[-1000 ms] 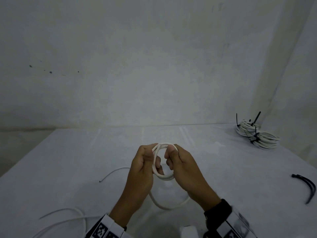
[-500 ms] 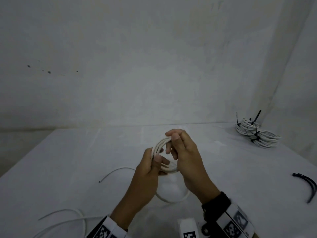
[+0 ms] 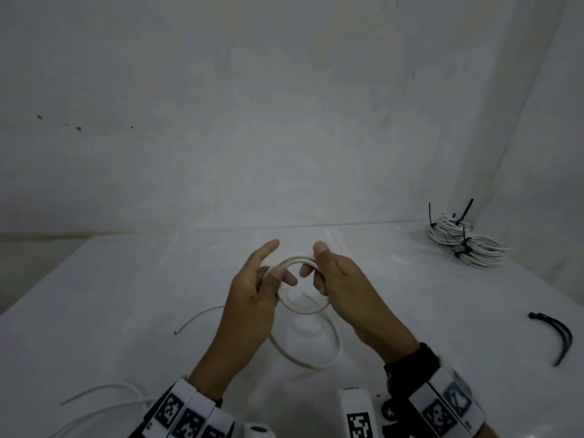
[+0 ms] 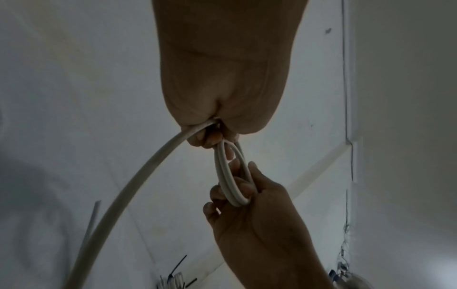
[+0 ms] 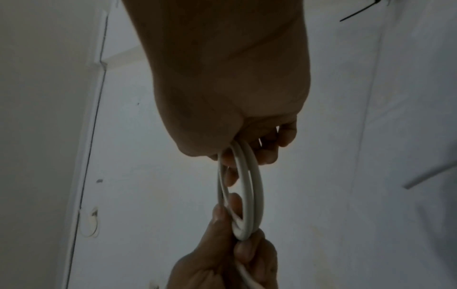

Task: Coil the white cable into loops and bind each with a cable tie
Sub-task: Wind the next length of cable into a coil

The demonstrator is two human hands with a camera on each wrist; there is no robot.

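Observation:
A small coil of white cable (image 3: 300, 306) hangs between my two hands above the white table (image 3: 94, 311). My left hand (image 3: 268, 273) pinches the coil's left side with thumb and curled fingers, its index finger stretched out. My right hand (image 3: 319, 270) grips the right side, thumb on top. In the left wrist view the coil (image 4: 228, 174) runs from my left hand (image 4: 217, 135) to my right hand (image 4: 237, 187). In the right wrist view the coil (image 5: 247, 187) links my right hand (image 5: 242, 150) and left hand (image 5: 237, 232). A loose loop of cable (image 3: 316, 361) trails down onto the table.
Two finished coils bound with black ties (image 3: 464, 241) lie at the back right. A bunch of black cable ties (image 3: 559, 336) lies at the right edge. More white cable (image 3: 104, 403) runs along the near left, its thin end (image 3: 196, 317) lying on the table to the left.
My hands have turned the coil from upright to lying flatter and wider. My left index finger has stretched out, and my right hand has shifted its hold to the coil's right side.

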